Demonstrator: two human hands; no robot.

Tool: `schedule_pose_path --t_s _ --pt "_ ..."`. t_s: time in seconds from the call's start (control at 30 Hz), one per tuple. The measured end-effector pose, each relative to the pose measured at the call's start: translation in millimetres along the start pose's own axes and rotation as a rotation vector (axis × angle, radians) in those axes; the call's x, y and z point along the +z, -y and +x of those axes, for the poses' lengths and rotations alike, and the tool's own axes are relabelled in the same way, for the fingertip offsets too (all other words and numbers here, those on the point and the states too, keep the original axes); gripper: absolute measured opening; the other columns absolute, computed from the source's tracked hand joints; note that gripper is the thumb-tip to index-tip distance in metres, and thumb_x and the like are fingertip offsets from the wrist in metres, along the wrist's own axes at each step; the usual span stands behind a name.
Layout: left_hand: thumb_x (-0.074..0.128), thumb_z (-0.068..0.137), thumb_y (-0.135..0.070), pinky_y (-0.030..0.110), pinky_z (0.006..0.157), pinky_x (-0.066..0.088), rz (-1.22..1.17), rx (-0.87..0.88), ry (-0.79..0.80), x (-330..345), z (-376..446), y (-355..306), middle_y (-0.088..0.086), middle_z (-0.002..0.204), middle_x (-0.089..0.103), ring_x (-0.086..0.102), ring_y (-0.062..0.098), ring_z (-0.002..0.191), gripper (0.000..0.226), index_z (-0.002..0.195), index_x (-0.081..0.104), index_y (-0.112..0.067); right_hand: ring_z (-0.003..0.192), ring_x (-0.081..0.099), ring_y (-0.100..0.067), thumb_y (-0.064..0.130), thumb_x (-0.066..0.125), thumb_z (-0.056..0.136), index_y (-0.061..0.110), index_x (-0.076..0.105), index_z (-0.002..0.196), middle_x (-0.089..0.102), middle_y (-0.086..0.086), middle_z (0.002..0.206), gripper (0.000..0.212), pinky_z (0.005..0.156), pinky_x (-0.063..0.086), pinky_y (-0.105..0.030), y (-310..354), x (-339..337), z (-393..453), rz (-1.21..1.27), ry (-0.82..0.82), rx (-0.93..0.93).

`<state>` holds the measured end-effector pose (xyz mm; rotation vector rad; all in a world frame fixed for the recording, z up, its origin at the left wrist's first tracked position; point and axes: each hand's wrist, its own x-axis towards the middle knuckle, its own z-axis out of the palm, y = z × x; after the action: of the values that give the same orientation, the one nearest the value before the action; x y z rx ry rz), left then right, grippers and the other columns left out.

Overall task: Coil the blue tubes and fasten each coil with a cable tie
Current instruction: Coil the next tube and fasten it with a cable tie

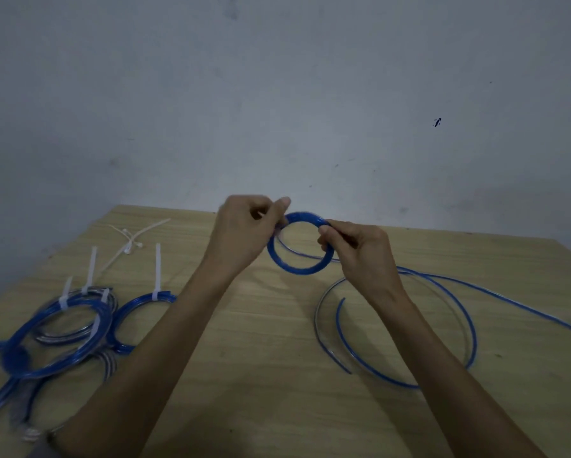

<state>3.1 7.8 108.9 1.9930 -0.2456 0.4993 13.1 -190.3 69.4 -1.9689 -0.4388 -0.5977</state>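
Held up above the far middle of the wooden surface (277, 375): a small blue coil (292, 267), upright and facing the camera, several turns thick. Gripped on its upper left by the left hand (244, 233), fingers curled, thumb laid over the top of the ring. Pinched on its upper right by the right hand (360, 249), thumb and fingers closed round the turns. Something pale between the left fingers, too small to identify.

Trailing from the coil toward the right: a loose blue tube (469, 322), lying on the surface in one wide open loop, its free end curving inside that loop, another run leading off past the right edge.

At the near left: a heap of finished coils (56, 338), blue and overlapping, each bound with a white cable tie whose tail sticks up. Just to the right of the heap, partly hidden behind the left forearm, one more tied coil (135, 305) with its tie tail upright.

At the far left of the surface: a few spare cable ties (132, 242), pale, crossed over one another, well apart from both hands.

Behind everything: a plain grey wall (277, 94) with small dark marks.
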Motion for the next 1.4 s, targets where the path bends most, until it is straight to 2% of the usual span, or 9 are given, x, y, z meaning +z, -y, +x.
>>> schedule_pose_path --t_s 0.07,0.13,0.2,0.37,0.63,0.77,0.93,1.2,1.4 --pt "0.059 0.097 -0.049 0.027 0.092 0.046 0.213 0.272 -0.044 -5.7 6.8 10.4 -0.012 0.108 0.069 0.061 0.007 0.105 0.025 0.104 0.072 -0.029 0.075 0.071 -0.014 0.019 0.064 0.098 0.008 0.079 0.101 0.075 0.0 0.078 0.019 0.081 0.059 -0.043 2.9 -0.9 0.3 0.026 0.067 0.024" --pt "0.056 0.097 -0.052 0.03 0.103 0.043 0.193 0.236 0.196 -10.0 9.7 17.3 -0.015 0.121 0.066 0.058 0.003 0.115 0.037 0.126 0.065 -0.032 0.076 0.071 -0.018 0.018 0.064 0.098 0.008 0.079 0.098 0.075 -0.002 0.078 0.019 0.081 0.058 -0.044 7.8 0.2 0.1 0.065 0.112 0.03" --pt "0.057 0.098 -0.044 0.031 0.094 0.052 0.149 0.153 0.325 -10.3 8.7 20.7 -0.013 0.103 0.074 0.066 0.001 0.099 0.032 0.117 0.072 -0.023 0.076 0.07 -0.019 0.018 0.063 0.099 0.005 0.079 0.095 0.074 -0.004 0.076 0.02 0.08 0.057 -0.042 11.9 1.2 0.2 0.092 0.134 0.036" --pt "0.062 0.098 -0.028 0.023 0.065 0.054 -0.095 0.07 0.278 -7.8 6.4 26.2 0.001 0.077 0.076 0.069 0.011 0.071 0.024 0.098 0.077 -0.01 0.067 0.061 -0.009 0.017 0.061 0.1 0.008 0.078 0.1 0.068 -0.003 0.072 0.02 0.069 0.054 -0.025 18.6 10.5 -0.7 0.171 0.072 0.049" --pt "0.05 0.105 -0.035 0.022 0.068 0.055 -0.083 -0.078 0.391 -35.0 9.0 24.4 0.001 0.076 0.065 0.066 0.009 0.068 0.031 0.098 0.07 -0.012 0.057 0.057 -0.006 0.019 0.06 0.101 0.015 0.077 0.106 0.063 -0.001 0.071 0.018 0.057 0.053 -0.022 33.0 43.5 9.9 0.278 0.107 0.113" --pt "0.046 0.106 -0.034 0.013 0.052 0.038 0.113 0.009 0.193 -53.2 12.0 29.0 -0.009 0.067 0.054 0.049 -0.003 0.049 0.035 0.086 0.067 -0.015 0.061 0.057 -0.01 0.02 0.063 0.099 0.01 0.078 0.108 0.07 -0.008 0.077 0.02 0.059 0.05 -0.021 48.4 74.8 27.1 0.381 0.169 0.127" --pt "0.048 0.105 -0.033 0.012 0.054 0.037 0.129 0.029 -0.073 -107.9 17.7 47.5 -0.012 0.062 0.053 0.048 -0.003 0.054 0.035 0.085 0.068 -0.013 0.073 0.065 -0.013 0.024 0.059 0.102 0.003 0.076 0.107 0.073 -0.006 0.084 0.027 0.074 0.057 -0.026 72.6 128.3 47.7 0.659 0.285 0.289" --pt "0.038 0.108 -0.034 0.028 0.05 0.044 0.094 -0.151 0.039 -187.2 25.1 82.4 0.001 0.065 0.045 0.042 0.017 0.053 0.039 0.096 0.065 -0.007 0.07 0.053 -0.011 0.02 0.061 0.101 0.006 0.077 0.109 0.069 -0.002 0.079 0.023 0.072 0.051 -0.024 98.0 214.1 80.2 0.723 0.453 0.268" --pt "0.044 0.107 -0.03 0.021 0.05 0.036 0.257 -0.153 -0.054 -216.3 32.9 109.2 -0.004 0.065 0.048 0.04 0.003 0.045 0.036 0.087 0.064 -0.008 0.071 0.061 -0.012 0.025 0.059 0.101 0.005 0.076 0.11 0.074 -0.002 0.085 0.028 0.073 0.054 -0.023 101.0 262.5 97.3 0.705 0.574 0.258"
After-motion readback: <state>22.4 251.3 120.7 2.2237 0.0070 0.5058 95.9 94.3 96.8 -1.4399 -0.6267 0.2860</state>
